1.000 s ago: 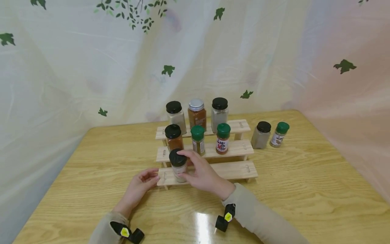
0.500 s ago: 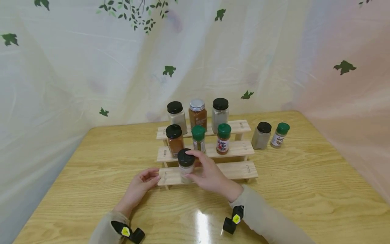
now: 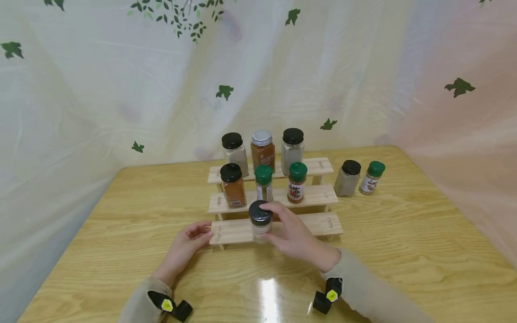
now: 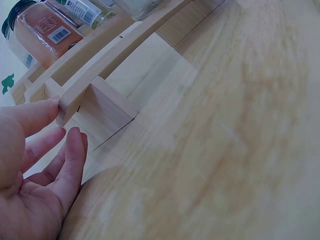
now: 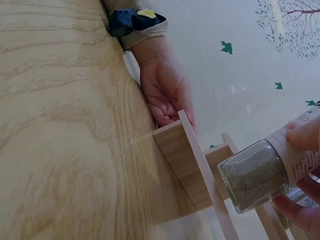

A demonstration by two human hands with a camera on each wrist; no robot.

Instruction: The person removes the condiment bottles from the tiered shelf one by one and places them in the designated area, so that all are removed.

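Note:
My right hand (image 3: 296,235) grips a clear glass spice jar (image 5: 255,175) with a black lid and pale label, holding greyish-green powder. Thumb and fingers are round its upper part, and the jar's base is close over the lowest step of a three-tier wooden rack (image 3: 232,231). Beside the left end of that step is my left hand (image 3: 183,246). One fingertip touches the board's end in the left wrist view, while the other fingers of this hand (image 4: 45,185) curl loosely below it.
On the rack's middle step stand an orange-brown jar (image 3: 233,190) and two green-capped bottles (image 3: 296,188). Three larger jars (image 3: 263,154) line the top step. Right of the rack, a black-lidded jar (image 3: 347,181) and a green-capped bottle (image 3: 369,183) stand on the table (image 3: 404,233).
My right hand has moved the spice jar to the right along the lowest step, from near its left end toward its middle. My left hand has stayed at the rack's end.

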